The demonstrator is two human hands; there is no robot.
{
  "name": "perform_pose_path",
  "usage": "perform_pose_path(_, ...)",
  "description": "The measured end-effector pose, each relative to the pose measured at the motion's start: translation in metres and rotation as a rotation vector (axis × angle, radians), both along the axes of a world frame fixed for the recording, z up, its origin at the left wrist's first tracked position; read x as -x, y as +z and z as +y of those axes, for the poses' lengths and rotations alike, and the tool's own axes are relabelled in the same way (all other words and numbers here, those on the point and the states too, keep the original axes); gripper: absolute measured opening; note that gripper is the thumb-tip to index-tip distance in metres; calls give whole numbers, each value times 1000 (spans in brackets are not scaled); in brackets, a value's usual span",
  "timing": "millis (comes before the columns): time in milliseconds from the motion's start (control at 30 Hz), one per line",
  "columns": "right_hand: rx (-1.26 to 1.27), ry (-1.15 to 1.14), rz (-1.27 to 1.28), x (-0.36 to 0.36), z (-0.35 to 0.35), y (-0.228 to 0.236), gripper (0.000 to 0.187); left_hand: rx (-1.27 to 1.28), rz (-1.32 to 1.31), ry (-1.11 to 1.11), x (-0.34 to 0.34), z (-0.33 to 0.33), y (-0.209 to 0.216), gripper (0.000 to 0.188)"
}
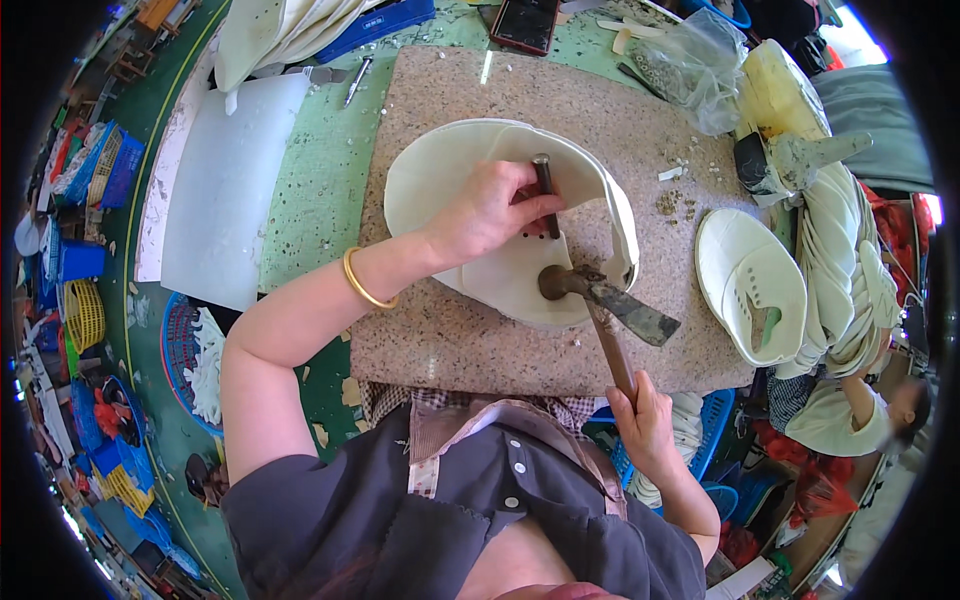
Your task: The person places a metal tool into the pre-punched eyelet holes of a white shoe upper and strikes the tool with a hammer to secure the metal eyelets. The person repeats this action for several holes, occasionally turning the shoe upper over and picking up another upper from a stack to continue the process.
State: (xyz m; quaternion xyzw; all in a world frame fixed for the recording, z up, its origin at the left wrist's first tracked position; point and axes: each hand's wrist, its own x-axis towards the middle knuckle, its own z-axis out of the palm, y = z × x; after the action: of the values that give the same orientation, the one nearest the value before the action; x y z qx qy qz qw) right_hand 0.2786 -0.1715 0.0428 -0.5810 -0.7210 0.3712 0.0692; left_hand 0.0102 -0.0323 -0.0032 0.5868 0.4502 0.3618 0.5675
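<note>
On a speckled stone slab (pixel 430 355) lies a cream-white curved sheet piece (pixel 430 185), which looks like a shoe upper, with a row of small holes and its right side standing up. My left hand (pixel 490 208), wearing a gold bangle, is closed around a dark metal punch (pixel 545 190). The punch stands nearly upright, its lower end at the piece beside the holes. In my right hand (pixel 645 425) is a hammer (pixel 610 350), gripped by its wooden handle. The hammer's head is over the piece's near right edge, below the punch and apart from it.
Another cream piece (pixel 715 250) with holes sits at the slab's right edge, beside a stack of similar pieces (pixel 835 270). Farther back are a plastic bag (pixel 690 65), a phone (pixel 525 25) and a metal tool (pixel 358 82). Another person (pixel 835 425) is at the right.
</note>
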Motion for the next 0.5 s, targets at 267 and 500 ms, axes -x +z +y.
perform_pose_path(267,-76,-167,27,-11,11,20,22,-445,286,13,-6,-5,-5,17)
perform_pose_path(500,-504,-140,95,-14,31,41,7,-759,460,35,-19,-19,6,18)
